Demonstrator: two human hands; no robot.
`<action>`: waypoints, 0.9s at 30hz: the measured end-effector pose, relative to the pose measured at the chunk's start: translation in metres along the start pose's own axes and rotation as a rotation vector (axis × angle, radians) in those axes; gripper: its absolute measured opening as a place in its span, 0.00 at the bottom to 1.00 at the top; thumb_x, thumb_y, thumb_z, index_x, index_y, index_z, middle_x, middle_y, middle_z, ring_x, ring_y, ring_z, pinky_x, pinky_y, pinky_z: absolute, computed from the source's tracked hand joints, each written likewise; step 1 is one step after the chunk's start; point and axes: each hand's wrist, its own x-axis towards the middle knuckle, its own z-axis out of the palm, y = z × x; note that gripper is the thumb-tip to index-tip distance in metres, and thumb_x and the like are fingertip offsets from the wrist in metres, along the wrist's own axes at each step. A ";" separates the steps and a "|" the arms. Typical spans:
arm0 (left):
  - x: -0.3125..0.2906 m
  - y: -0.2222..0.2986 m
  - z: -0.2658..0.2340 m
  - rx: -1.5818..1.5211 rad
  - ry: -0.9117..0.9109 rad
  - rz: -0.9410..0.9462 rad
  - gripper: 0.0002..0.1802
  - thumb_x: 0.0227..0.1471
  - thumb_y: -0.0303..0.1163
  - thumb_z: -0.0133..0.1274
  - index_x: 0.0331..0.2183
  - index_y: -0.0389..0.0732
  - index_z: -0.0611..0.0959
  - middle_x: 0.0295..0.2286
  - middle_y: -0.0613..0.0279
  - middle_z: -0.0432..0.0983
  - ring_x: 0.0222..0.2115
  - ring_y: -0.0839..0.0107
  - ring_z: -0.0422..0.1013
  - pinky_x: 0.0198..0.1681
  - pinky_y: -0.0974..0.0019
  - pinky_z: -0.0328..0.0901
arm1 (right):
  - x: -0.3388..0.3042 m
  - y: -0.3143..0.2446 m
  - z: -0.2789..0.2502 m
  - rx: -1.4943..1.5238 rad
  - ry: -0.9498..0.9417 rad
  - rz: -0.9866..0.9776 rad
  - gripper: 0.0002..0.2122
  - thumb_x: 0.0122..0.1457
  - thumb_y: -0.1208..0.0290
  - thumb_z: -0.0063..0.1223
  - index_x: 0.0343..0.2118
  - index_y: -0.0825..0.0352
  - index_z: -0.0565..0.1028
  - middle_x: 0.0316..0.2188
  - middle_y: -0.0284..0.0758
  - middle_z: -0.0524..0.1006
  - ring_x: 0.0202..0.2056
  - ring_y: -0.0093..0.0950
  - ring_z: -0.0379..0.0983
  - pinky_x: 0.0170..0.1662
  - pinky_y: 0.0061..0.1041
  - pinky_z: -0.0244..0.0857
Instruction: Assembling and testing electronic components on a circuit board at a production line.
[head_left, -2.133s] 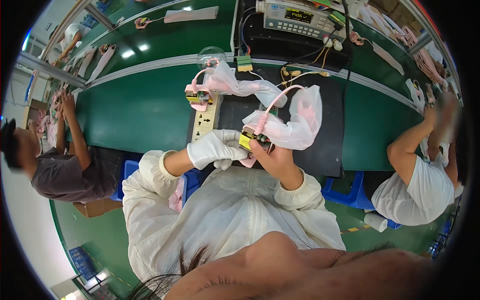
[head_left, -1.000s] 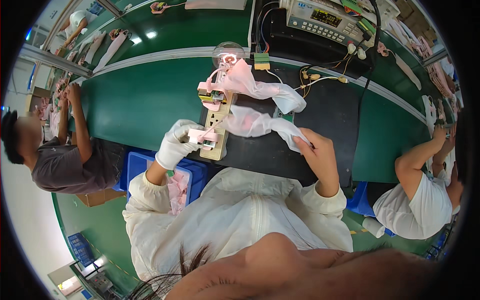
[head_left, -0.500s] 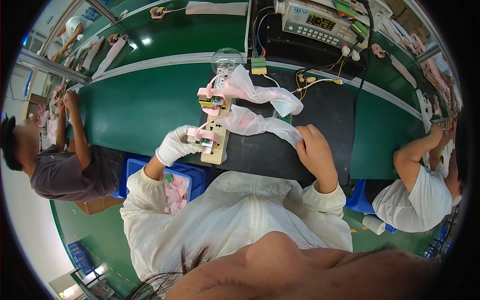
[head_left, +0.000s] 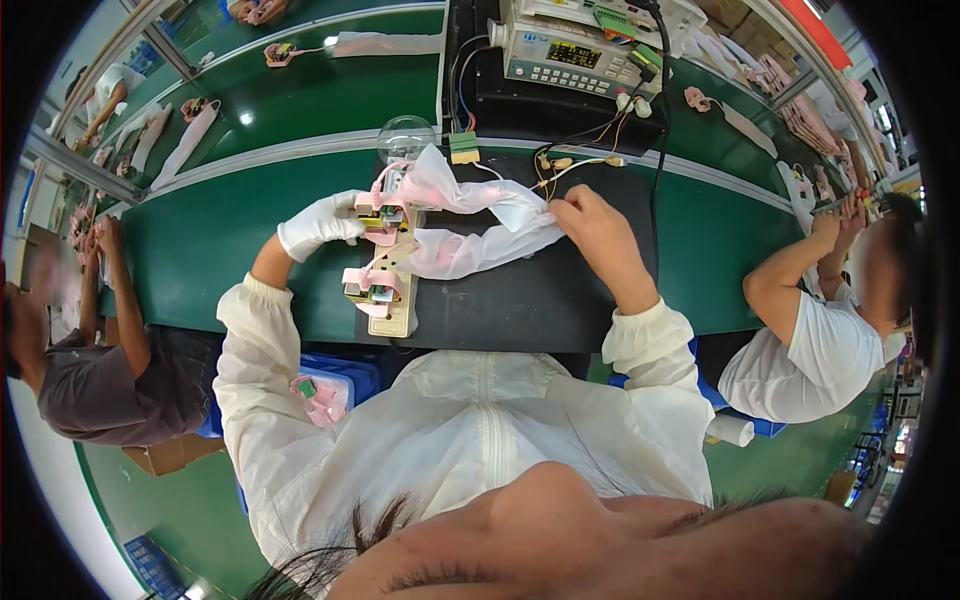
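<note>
My left hand (head_left: pixel 322 226), in a white glove, grips the upper pink plug-in unit (head_left: pixel 382 216) with its exposed circuit board. That unit sits on a beige power strip (head_left: pixel 392 326). A second pink plug-in unit (head_left: pixel 372 290) sits lower on the same strip, untouched. Pink cords run from both units into white translucent sleeves. My bare right hand (head_left: pixel 597 232) pinches the right end of the upper sleeve (head_left: pixel 470 193), its fingertips closed. The lower sleeve (head_left: pixel 490 250) lies just below, its end close to the same fingers.
A clear glass bulb (head_left: pixel 406 137) stands behind the strip, beside a green terminal block (head_left: pixel 464 148). Wired connectors (head_left: pixel 560 163) lie on the black mat (head_left: pixel 560 310). A bench meter (head_left: pixel 570 55) sits at the back. Co-workers (head_left: pixel 110 370) (head_left: pixel 810 330) sit on both sides.
My left hand has gone from the lower plug-in unit up to the upper one. My right hand has left the lower sleeve's end for the upper one's. The whole view has shifted slightly.
</note>
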 end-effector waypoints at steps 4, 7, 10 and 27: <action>0.022 0.001 0.006 0.072 -0.180 0.047 0.33 0.43 0.30 0.67 0.52 0.39 0.73 0.42 0.62 0.75 0.42 0.74 0.70 0.46 0.72 0.66 | -0.001 0.009 0.025 0.320 0.062 -0.001 0.09 0.53 0.77 0.56 0.38 0.69 0.75 0.34 0.36 0.73 0.33 0.34 0.72 0.35 0.24 0.67; 0.023 -0.009 0.008 0.042 -0.113 0.124 0.28 0.40 0.17 0.65 0.45 0.38 0.76 0.44 0.62 0.75 0.45 0.71 0.71 0.52 0.65 0.66 | -0.005 0.010 0.036 0.472 0.093 -0.007 0.09 0.55 0.78 0.55 0.39 0.70 0.74 0.34 0.37 0.72 0.33 0.33 0.72 0.36 0.23 0.67; 0.021 -0.013 0.006 -0.039 -0.062 0.091 0.26 0.40 0.17 0.65 0.44 0.39 0.76 0.44 0.62 0.75 0.45 0.71 0.71 0.52 0.64 0.66 | -0.012 0.001 0.042 0.777 -0.101 0.270 0.09 0.56 0.78 0.54 0.40 0.70 0.74 0.34 0.38 0.73 0.33 0.33 0.73 0.36 0.24 0.67; 0.013 -0.022 0.004 -0.145 0.064 -0.099 0.23 0.42 0.18 0.65 0.42 0.39 0.77 0.43 0.62 0.77 0.42 0.73 0.73 0.46 0.69 0.69 | -0.013 -0.004 0.060 0.514 0.141 0.177 0.07 0.54 0.80 0.55 0.36 0.72 0.74 0.35 0.38 0.73 0.32 0.33 0.73 0.33 0.24 0.67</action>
